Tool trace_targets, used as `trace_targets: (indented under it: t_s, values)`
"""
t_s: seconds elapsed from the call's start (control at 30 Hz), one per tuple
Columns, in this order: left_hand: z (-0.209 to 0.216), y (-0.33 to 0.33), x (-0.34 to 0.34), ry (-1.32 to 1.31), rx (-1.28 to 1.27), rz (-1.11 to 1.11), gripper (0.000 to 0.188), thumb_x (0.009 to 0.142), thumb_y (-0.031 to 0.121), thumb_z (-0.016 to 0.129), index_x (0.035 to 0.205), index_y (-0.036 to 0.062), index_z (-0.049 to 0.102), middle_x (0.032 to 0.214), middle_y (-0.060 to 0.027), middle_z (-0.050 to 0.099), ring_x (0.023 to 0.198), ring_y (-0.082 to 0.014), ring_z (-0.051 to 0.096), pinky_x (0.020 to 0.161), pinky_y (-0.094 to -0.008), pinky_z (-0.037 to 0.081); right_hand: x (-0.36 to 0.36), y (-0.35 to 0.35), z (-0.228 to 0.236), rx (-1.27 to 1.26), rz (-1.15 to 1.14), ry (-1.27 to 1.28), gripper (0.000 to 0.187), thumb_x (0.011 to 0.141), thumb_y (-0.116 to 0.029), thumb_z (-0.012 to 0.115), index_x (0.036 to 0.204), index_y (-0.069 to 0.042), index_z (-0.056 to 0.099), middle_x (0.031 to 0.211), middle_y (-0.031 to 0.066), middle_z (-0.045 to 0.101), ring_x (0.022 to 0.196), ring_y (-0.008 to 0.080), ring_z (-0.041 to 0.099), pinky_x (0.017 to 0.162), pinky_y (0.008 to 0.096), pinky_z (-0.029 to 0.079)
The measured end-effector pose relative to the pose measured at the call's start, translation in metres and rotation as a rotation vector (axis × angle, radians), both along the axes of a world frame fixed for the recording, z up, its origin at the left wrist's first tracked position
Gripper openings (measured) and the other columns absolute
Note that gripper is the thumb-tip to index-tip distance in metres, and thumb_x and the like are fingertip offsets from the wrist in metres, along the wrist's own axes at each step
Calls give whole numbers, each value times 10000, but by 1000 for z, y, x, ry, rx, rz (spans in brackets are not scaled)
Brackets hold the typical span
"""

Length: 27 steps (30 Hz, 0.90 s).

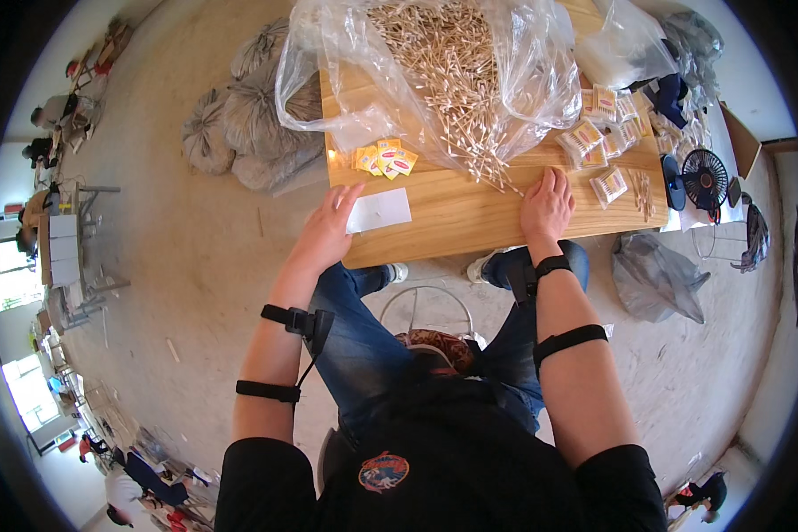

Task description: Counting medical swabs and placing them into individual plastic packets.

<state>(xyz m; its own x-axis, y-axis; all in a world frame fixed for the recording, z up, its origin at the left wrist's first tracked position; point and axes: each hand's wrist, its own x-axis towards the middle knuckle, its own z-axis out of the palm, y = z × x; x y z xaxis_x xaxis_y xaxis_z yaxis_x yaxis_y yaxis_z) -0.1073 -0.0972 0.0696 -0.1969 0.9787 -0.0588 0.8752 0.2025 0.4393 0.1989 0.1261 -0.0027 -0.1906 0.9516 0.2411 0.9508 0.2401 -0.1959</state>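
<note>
Resting flat on the tabletop (470,222), both hands lay released and grasped nothing. The left hand (330,226) sat at the near left corner, its fingers touching the left edge of a small white bag (379,210) that lay flat there. The right hand (547,206) was spread palm down near the middle of the near edge, fingertips just short of the swabs (457,80) spilling from the mouth of a large clear sack (541,71) that covered the far half of the tabletop.

The swabs looked very light, thin and stiff, probably prone to rolling and scattering, so a pinch across the middle of a small bunch seemed the safest hold. The white bag appeared thin and limp; it would likely slide on the smooth wood and was best lifted by an edge or corner. Yellow packets (386,160) lay just beyond it toward the far left corner, and filled clear packs (594,146) were grouped along the right edge. A small fan (704,177) stood off the right edge.
</note>
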Motion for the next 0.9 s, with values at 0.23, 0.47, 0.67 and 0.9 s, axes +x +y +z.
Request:
trace_targets:
  t_s: [0.23, 0.47, 0.67, 0.9]
  values:
    - [-2, 7, 0, -170, -51, -15, 847, 736, -62, 661, 1475, 143, 302, 1445, -194, 386, 1280, -392, 464, 1044, -424, 435, 2, 2, -1, 17, -7, 4, 344, 946, -222, 477, 1260, -99, 547, 1343, 94, 526, 1286, 261, 457, 1047, 421, 356]
    - [-45, 6, 28, -251, 305, 146, 754, 809, 49, 695, 1456, 60, 308, 1503, -219, 333, 1339, -408, 397, 1112, -421, 361, -1, 0, 3, 26, 14, 60, 338, 909, -177, 504, 1225, -70, 558, 1307, 102, 546, 1271, 267, 469, 1039, 424, 363]
    - [-73, 38, 109, -109, 356, 179, 595, 892, 178, 622, 1416, 45, 375, 1481, -204, 375, 1362, -367, 374, 1131, -469, 322, -1, -2, 5, 49, 14, 56, 320, 921, -187, 494, 1207, -64, 567, 1300, 103, 551, 1271, 268, 470, 1039, 425, 363]
    - [-69, 56, 115, 160, 337, 198, 397, 886, 193, 601, 1246, 35, 543, 1350, -151, 487, 1260, -298, 470, 1067, -449, 369, 10, -10, -5, 109, 152, 215, 256, 893, -181, 578, 1122, -70, 605, 1064, 119, 630, 1051, 317, 553, 933, 449, 412]
